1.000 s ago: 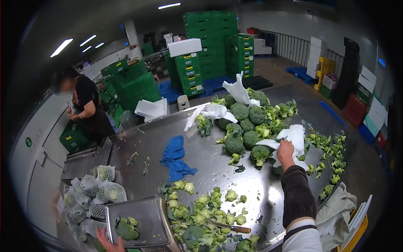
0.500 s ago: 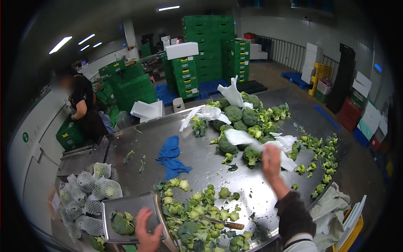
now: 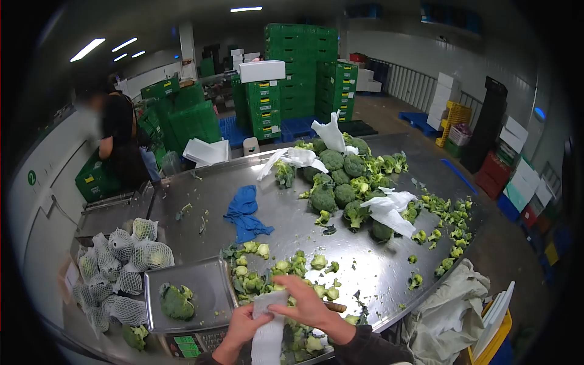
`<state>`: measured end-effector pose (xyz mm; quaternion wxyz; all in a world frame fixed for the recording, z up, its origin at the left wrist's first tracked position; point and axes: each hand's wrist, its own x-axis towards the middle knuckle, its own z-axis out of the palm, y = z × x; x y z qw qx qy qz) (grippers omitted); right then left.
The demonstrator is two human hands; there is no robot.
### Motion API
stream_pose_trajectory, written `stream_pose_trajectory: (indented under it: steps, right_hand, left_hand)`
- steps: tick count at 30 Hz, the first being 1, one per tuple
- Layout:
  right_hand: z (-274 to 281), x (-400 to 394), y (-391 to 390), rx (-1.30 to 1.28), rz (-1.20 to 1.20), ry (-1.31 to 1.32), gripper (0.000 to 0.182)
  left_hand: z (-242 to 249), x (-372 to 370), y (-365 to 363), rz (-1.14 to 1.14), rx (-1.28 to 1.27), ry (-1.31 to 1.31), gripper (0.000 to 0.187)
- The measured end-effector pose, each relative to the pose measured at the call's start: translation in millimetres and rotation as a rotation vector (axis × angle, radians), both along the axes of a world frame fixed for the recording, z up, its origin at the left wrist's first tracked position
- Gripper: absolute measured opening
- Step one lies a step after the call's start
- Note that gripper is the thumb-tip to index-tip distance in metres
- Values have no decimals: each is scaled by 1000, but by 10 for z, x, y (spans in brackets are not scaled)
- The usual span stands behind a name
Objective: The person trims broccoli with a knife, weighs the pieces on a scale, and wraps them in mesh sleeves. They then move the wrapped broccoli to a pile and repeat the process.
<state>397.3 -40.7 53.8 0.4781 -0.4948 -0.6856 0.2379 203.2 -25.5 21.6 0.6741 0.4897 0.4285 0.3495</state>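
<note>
White mesh sleeve (image 3: 268,331): hanging upright at the near edge, between both hands, just right of the scale. Left hand (image 3: 242,327): fingers and thumb gripping the sleeve's upper left edge. Right hand (image 3: 309,306): thumb across the sleeve's top, gripping from the right.

Beneath and beyond the hands: cut broccoli pieces (image 3: 249,281), loose; one knife (image 3: 335,307), only the handle's end visible past the right hand. To the left: scale (image 3: 214,281), metal tray, bearing one bare broccoli head (image 3: 177,302). Farther left: netted broccoli (image 3: 121,244), heaped. Mid-table: blue cloth (image 3: 246,210), crumpled. Far right of cloth: broccoli pile (image 3: 344,194), with white nets (image 3: 389,213) draped on top. Right edge: small florets (image 3: 457,234), scattered. Underneath all: steel table (image 3: 292,228). Far left: person in dark clothing (image 3: 120,121), beside a green crate (image 3: 96,180).
</note>
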Motion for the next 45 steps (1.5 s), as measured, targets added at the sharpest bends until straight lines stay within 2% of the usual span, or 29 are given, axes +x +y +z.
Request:
stream_pose_trajectory:
  steps: [2,3,6,8,10,11,13,15,16,18,19,22,24,26,27,28,30,31,32,33,34,35,36,40,41,42,43,44,45]
  right_hand:
    - [-9,-96,-35,31,96,-122,41]
    - [6,-152,-70,-104,13,-2,35]
    - [34,-209,-130,-369,-98,174,29]
    - [-137,-262,-110,-83,-35,-36,25]
    - [-337,-315,-124,-101,-28,63,23]
    - [-417,-332,-123,-145,-40,226,21]
    - [-456,-403,-101,-312,-82,675,16]
    - [-449,-492,-101,-561,-6,1149,15]
    - [-397,-570,-121,-664,29,1050,14]
    - [-595,-873,-199,-396,-39,794,11]
    - [-754,-855,-196,-191,96,739,13]
    - [-395,-946,-270,-49,-19,251,21]
    - [-635,-844,-247,-79,-24,187,19]
    - [-769,-796,-107,-265,-165,626,12]
    - [-792,-759,-78,-409,-173,1048,11]
    - [-824,-632,-32,-610,-110,1357,23]
    - [-834,-658,-65,-864,-75,1451,34]
    - [-781,-731,-110,-873,-72,1448,34]
    - [-715,-839,-201,-1079,129,1507,37]
    - [-687,-941,-284,-1277,339,1551,41]
    - [-743,-1023,-370,-1330,281,1401,42]
    - [-755,-1011,-321,-1377,506,1118,42]
    - [-765,-980,-270,-1396,715,824,41]
    - [-528,-1146,173,-1246,658,1202,32]
    - [-559,-1228,231,-1221,687,1237,33]
    - [-548,-1311,267,-1210,683,1238,33]
    - [-534,-1398,301,-1311,656,1091,33]
    - [-474,-1477,345,-1409,623,940,33]
    - [-332,-1488,411,-1354,735,658,34]
  left_hand:
    - [-80,7,-44,-100,10,56,24]
    - [-100,-8,-107,-77,-119,-102,24]
    - [-38,-102,-180,-136,-182,-143,23]
    - [-80,-135,-215,-178,-137,-77,22]
    - [-117,-205,-256,-170,-177,-106,24]
    - [-172,-239,-268,-137,-281,-174,27]
    - [-431,-221,-271,-56,-472,-708,37]
    - [-380,-157,-287,47,-280,-508,45]
    - [-317,-121,-326,72,-132,-364,46]
    - [-343,-11,-396,161,58,-337,47]
    - [-346,32,-422,276,140,-355,48]
    - [-419,-20,-475,323,45,-306,45]
    - [-380,-38,-518,427,69,-346,31]
    - [-350,-132,-561,409,86,-293,18]
    - [-355,-188,-563,421,79,-289,18]
    - [-357,-243,-564,413,87,-300,12]
    - [-332,-352,-492,414,91,-311,8]
    - [-296,-425,-400,546,-44,-558,10]
    - [-265,-504,-324,672,-183,-806,14]
    - [-298,-640,-259,685,-310,-892,18]
    - [-332,-807,-204,692,-436,-975,21]
    - [-87,-904,-253,623,-489,-919,25]
    - [-473,-1063,-345,481,-483,-940,28]
    - [-676,-1148,-840,173,-535,-1065,42]
    - [-591,-1168,-931,265,-598,-772,47]
    - [-742,-1295,-933,251,-736,-748,46]
    - [-936,-1493,-902,215,-737,-721,38]
    - [-816,-1622,-821,182,-740,-696,31]
    - [-676,-1748,-791,240,-634,-405,27]
